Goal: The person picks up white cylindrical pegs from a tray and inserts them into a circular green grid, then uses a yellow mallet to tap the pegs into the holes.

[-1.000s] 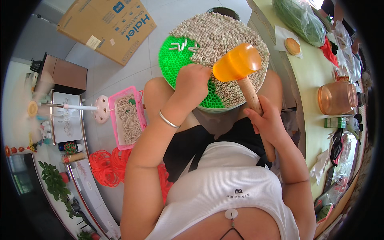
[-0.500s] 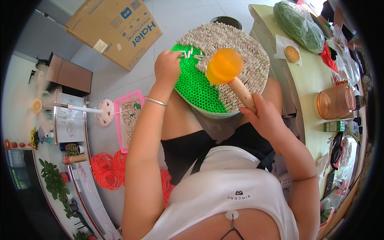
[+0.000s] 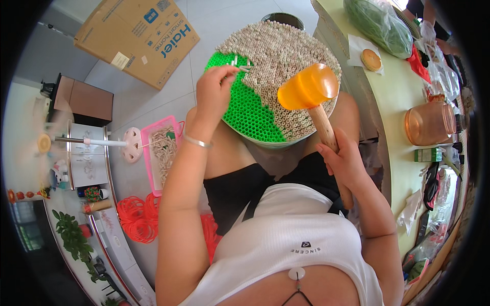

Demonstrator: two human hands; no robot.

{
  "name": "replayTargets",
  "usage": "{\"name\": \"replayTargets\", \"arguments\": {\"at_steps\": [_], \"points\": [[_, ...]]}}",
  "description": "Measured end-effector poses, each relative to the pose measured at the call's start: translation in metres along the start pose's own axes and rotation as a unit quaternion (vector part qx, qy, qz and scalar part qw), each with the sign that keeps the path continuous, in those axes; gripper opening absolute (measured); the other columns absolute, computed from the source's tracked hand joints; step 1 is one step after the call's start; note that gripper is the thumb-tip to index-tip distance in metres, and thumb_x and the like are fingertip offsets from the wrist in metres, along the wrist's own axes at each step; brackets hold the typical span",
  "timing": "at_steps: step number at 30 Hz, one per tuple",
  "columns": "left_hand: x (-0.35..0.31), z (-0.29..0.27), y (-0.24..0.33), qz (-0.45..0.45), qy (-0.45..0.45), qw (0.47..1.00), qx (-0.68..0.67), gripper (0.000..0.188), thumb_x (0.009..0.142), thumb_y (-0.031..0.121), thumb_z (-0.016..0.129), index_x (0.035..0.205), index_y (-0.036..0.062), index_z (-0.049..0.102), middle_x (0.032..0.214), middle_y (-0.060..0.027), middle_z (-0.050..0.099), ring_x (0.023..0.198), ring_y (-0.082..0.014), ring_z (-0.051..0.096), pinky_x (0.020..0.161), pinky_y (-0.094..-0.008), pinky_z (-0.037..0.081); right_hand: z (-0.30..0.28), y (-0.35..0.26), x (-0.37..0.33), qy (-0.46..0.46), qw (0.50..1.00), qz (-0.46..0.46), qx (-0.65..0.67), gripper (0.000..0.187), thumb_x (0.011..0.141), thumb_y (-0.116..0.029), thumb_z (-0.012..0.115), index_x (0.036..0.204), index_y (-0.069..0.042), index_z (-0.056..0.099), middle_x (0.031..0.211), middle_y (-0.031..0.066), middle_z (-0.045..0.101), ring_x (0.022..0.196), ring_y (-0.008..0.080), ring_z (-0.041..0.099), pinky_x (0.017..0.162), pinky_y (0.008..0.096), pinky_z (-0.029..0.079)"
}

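Observation:
A round board (image 3: 250, 109) of green honeycomb holes rests between my knees. Small beige-white tubes (image 3: 286, 56) stand packed upright over its far and right part. At the border, a few loose white tubes (image 3: 243, 64) stick up or lie tilted. My left hand (image 3: 216, 87) is over the green part's left side, thumb and fingers pinched together beside these loose tubes; what the fingertips hold is too small to make out. My right hand (image 3: 343, 157) is wrapped round the wooden handle of a mallet (image 3: 309, 87), whose translucent orange head is raised above the packed tubes.
On the floor at left sit a pink basket (image 3: 148, 168) of loose tubes, red rings (image 3: 137, 218), a fan (image 3: 97, 142) and a cardboard box (image 3: 140, 38). A table (image 3: 390, 117) on the right bears a jar (image 3: 429, 125), a bagged green vegetable (image 3: 380, 25) and a round pastry (image 3: 371, 59).
The mallet head has moved right and turned over the packed tubes, and my right hand now grips higher on the handle. My left hand's fingers have shifted slightly right along the loose tubes.

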State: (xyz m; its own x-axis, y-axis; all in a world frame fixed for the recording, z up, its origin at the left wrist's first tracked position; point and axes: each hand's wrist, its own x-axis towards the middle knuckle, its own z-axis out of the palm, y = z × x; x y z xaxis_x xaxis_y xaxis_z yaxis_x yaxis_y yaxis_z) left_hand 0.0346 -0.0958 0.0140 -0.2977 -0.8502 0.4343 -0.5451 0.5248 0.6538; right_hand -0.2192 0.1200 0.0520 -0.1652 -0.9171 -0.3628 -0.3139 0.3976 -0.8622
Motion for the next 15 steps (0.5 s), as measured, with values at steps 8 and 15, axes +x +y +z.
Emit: {"name": "replayTargets", "arguments": {"at_steps": [8,15], "points": [[-0.045,0.02,0.042,0.073,-0.042,0.995,-0.048,0.01,0.079,0.002,0.074,0.089,0.0018,0.071,0.082,-0.0087,0.068,0.077,-0.0235,0.065,0.072,-0.0334,0.051,0.004,0.003,0.004,-0.011,1.0,-0.003,0.018,0.028,0.094,-0.021,0.071,0.096,-0.002,0.051,0.067,0.0024,0.056,0.046,0.0087,0.049,0.043,0.0268,0.041],[-0.037,0.025,0.045,0.16,-0.061,0.985,0.039,0.01,0.076,0.002,0.073,0.086,0.0033,0.071,0.08,-0.0111,0.065,0.077,-0.0302,0.062,0.07,-0.039,0.05,0.002,0.003,0.002,-0.016,1.0,-0.001,0.022,0.027,0.094,-0.021,0.071,0.097,-0.002,0.052,0.067,0.0019,0.055,0.047,0.0083,0.05,0.044,0.0261,0.041]]}}
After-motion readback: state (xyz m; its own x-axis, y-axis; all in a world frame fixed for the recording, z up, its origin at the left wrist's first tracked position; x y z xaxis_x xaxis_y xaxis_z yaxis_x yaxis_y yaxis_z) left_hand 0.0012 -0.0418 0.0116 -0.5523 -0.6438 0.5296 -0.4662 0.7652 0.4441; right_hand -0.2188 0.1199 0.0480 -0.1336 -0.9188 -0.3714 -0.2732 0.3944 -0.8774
